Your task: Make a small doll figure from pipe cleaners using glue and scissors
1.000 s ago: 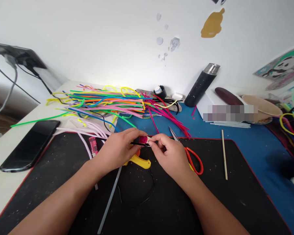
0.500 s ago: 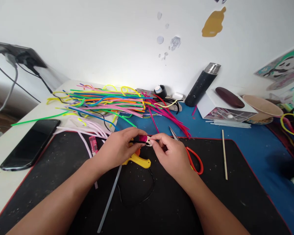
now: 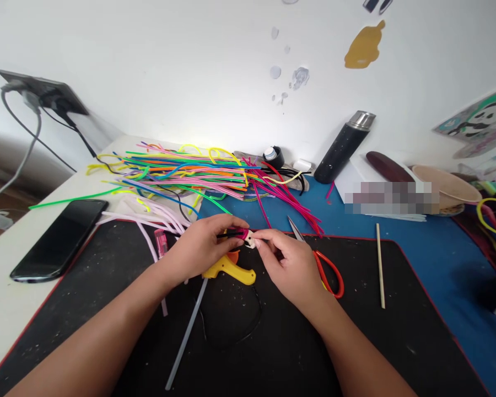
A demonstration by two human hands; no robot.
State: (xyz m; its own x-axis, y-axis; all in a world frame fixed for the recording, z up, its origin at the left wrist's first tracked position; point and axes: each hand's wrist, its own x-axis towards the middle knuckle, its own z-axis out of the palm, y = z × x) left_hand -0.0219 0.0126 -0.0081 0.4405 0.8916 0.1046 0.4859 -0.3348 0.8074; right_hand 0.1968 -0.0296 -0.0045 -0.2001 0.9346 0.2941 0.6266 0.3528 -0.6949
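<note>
Between my hands is a small figure (image 3: 249, 239) with a cream face-like front, magenta around it and black stems behind. My left hand (image 3: 204, 245) pinches its magenta and black part from the left. The thumb and forefinger of my right hand (image 3: 287, 259) close on its cream end. Fingertips hide much of the piece. Under my left hand lies a yellow glue gun (image 3: 233, 271) with an orange trigger and a long translucent glue stick (image 3: 187, 336) sticking out. Scissors (image 3: 329, 274) with red-orange handles lie partly behind my right hand.
Colourful pipe cleaners (image 3: 182, 171) are heaped along the wall. A phone (image 3: 60, 240) lies at left, near a pink cutter-like tool (image 3: 161, 242). A wooden stick (image 3: 380, 264) rests on the black mat (image 3: 297, 353). A dark flask (image 3: 343, 146) leans by a white box at the back.
The whole view has shifted slightly right and down. My hands keep their pinch on the small figure, whose magenta part now shows less between the fingers.
</note>
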